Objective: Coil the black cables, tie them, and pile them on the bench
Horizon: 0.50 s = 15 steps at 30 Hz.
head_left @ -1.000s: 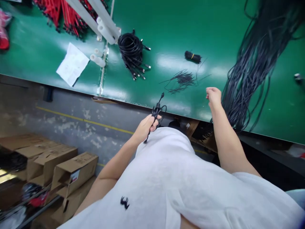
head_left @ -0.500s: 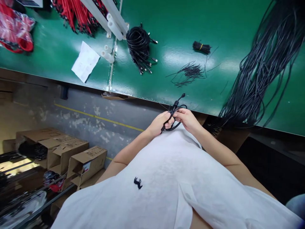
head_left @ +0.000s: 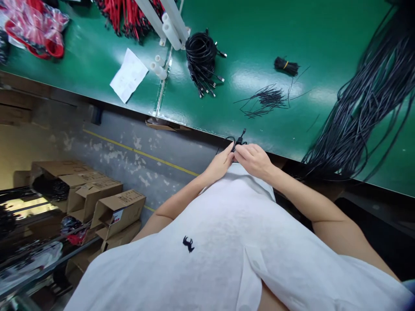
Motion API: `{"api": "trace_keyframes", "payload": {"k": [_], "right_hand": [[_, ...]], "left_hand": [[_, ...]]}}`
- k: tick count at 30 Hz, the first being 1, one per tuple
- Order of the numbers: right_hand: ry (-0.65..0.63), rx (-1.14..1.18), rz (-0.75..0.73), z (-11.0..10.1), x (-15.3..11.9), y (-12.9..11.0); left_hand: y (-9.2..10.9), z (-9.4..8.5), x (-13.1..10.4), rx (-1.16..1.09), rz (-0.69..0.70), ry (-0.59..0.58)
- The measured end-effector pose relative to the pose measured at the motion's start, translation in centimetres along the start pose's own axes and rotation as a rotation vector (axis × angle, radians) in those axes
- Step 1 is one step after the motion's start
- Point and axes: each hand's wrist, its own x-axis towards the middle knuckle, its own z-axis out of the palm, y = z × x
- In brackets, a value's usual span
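Observation:
Both hands meet in front of the white shirt, just off the table's near edge. My left hand is closed round the left side of a coiled black cable. Pressed against it from the right, my right hand has its fingers closed on the same coil and covers most of it. A connector end sticks up above the fingers. Beyond, on the green table, lie a loose heap of thin black ties and a bundle of ties with a yellow band.
A pile of black USB cables lies beside white tubes. Long black cables hang over the edge at right. Paper and red cables are at left. Cardboard boxes stand at lower left.
The view has shifted, so the table items appear further right. My right hand has turned over the coil and hides more of it; the cable loop at its right no longer shows.

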Motion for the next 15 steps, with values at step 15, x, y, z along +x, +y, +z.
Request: {"api": "trace_keyframes", "payload": {"k": [15], "right_hand": [[-0.211,-0.677,-0.644,-5.2,3.4,-1.8]], "left_hand": [[2.0,-2.5,1.0,-0.352,-0.250,-0.372]]}}
